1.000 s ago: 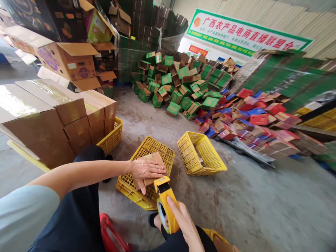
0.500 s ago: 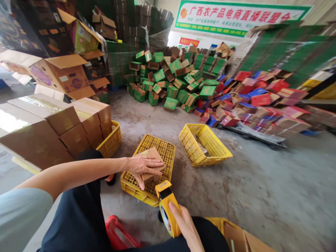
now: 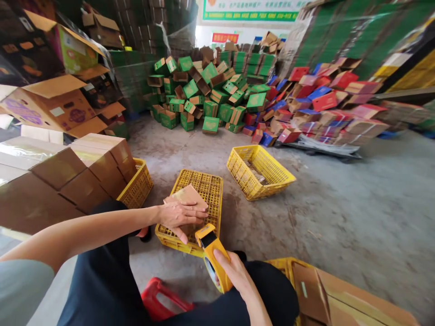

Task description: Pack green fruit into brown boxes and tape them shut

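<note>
My left hand [image 3: 179, 216] lies with its fingers stretched out across a small brown cardboard box [image 3: 190, 194]. The hand covers much of the box's near side. Under the box is a yellow plastic crate [image 3: 214, 188], its lattice bottom facing up. In my right hand [image 3: 235, 272] is a yellow tape dispenser [image 3: 217, 259] with a roll of tape in it. The dispenser's cutting end points up toward the crate's near right corner, close to my left fingers; whether it touches the box I cannot tell.
Taped cartons [image 3: 98, 167] fill a yellow crate at left. Another yellow crate [image 3: 272, 181] stands ahead right, and cartons in a crate [image 3: 340, 294] lie at lower right. A red stool [image 3: 159, 299] is below me. Heaps of green boxes [image 3: 210, 108] and red-blue boxes [image 3: 316, 104] lie farther back.
My view has tipped down and turned a little right. The left hand stays on the box, which looks slightly turned. My right hand still holds the tape dispenser near the crate's near edge.
</note>
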`<state>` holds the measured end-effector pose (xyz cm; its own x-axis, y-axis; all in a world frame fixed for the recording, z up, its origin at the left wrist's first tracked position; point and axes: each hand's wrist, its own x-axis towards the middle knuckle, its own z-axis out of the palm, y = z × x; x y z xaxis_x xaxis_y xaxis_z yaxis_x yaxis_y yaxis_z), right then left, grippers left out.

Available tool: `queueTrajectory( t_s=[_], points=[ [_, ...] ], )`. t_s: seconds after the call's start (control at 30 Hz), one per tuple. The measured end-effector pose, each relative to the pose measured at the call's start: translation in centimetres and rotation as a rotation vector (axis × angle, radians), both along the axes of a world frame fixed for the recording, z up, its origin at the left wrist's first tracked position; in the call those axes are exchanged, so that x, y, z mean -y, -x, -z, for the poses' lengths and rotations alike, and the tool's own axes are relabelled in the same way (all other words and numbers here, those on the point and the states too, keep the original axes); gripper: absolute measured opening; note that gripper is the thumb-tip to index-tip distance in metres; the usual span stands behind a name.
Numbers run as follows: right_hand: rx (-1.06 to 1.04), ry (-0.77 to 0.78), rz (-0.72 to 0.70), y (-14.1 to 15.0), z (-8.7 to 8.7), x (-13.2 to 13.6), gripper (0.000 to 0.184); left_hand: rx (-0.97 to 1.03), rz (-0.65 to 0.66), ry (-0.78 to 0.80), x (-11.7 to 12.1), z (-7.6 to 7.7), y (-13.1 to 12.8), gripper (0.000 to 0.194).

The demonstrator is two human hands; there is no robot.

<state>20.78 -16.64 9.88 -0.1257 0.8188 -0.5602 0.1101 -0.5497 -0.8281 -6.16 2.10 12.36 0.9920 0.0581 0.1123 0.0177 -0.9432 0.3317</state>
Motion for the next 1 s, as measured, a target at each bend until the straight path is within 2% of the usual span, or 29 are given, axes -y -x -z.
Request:
queueTrajectory(
  t_s=[0.13,0.27,0.47,0.63,0.8,1.0],
  points=[
    [-0.019,0.024,0.012,-0.5,0.3,0.8,0.066,0.012,0.004,0.005,-0.6,0.4,0.0,0.086],
    [0.027,0.049,0.022,-1.5,1.5,2.5,0.067,0.022,0.005,0.004,-0.9,0.5,0.0,0.085],
    [0.026,0.019,0.055,-2.1,2.4,4.1,0.065,0.018,-0.005,-0.018,-0.1,0.3,-0.1,0.084],
    [0.048,0.015,0.000,-1.6,2.5,2.9,0.068,-0.005,0.005,-0.052,1.0,-0.2,-0.2,0.083],
    [0.079,0.030,-0.022,-0.8,3.6,1.1,0.068,0.031,-0.013,-0.080,1.2,-0.2,-0.2,0.077],
    [0.151,0.080,-0.043,0.5,4.0,-1.5,0.059,0.043,-0.020,-0.079,1.2,-0.1,-0.2,0.076]
  ],
)
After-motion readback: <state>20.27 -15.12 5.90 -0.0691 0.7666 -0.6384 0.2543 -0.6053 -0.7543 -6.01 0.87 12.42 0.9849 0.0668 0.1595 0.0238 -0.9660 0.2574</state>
